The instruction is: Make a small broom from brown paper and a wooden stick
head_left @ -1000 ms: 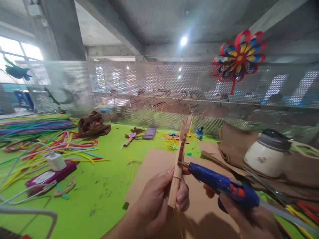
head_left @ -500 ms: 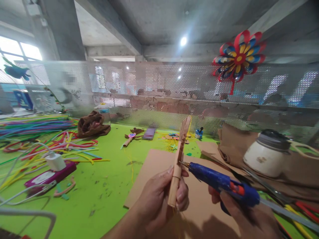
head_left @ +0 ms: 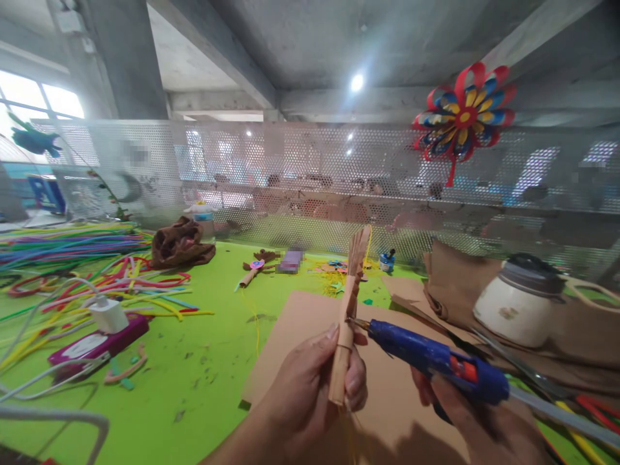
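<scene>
My left hand [head_left: 310,387] grips the lower part of a rolled brown paper stick [head_left: 351,303], holding it upright above a brown cardboard sheet [head_left: 300,323]. The stick's top is cut into a fringe. My right hand [head_left: 477,426] holds a blue hot glue gun [head_left: 436,361] with an orange trigger. Its metal nozzle touches the stick just above my left thumb. A clear glue rod sticks out of the gun's back toward the right edge.
A green table [head_left: 203,361] carries piles of coloured pipe cleaners [head_left: 72,258], a pink power strip with a white charger [head_left: 104,329], a brown cloth [head_left: 179,242], a white jar [head_left: 520,297] on brown paper and scissors [head_left: 513,365]. A perforated metal screen [head_left: 290,174] with a paper flower [head_left: 462,113] stands behind.
The glue gun has shifted slightly right and down, with its nozzle staying at the stick. My left hand and the stick have barely moved.
</scene>
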`<state>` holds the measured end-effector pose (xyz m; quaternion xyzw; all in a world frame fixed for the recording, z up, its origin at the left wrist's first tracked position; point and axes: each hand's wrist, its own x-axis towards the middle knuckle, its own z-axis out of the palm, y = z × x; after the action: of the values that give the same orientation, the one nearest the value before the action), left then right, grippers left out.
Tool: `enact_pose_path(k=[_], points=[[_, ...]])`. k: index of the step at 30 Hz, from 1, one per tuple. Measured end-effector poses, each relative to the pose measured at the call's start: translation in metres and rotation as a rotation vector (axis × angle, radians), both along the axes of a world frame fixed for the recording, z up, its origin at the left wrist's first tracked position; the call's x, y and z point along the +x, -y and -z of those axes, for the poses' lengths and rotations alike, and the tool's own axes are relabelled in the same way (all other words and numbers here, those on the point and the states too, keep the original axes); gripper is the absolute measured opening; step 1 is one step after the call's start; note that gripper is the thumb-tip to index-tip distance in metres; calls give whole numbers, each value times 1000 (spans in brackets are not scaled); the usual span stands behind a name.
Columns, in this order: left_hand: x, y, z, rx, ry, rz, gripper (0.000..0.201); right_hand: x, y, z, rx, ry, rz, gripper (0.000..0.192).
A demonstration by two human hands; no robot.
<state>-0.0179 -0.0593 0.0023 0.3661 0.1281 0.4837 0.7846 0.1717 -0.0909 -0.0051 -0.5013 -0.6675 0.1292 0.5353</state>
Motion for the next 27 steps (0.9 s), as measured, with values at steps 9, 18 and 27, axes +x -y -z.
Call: enact_pose_path(k=[9,18,27], points=[[0,1,2,3,15,-6,33,4,-5,5,5,-29,-38,29],[-3,-1,-1,-9,58,17,31,-12,2,-4,24,-199,9,30],[-2,0,0,-10,45,41,31,-6,-3,-7,91,-116,-90,25]])
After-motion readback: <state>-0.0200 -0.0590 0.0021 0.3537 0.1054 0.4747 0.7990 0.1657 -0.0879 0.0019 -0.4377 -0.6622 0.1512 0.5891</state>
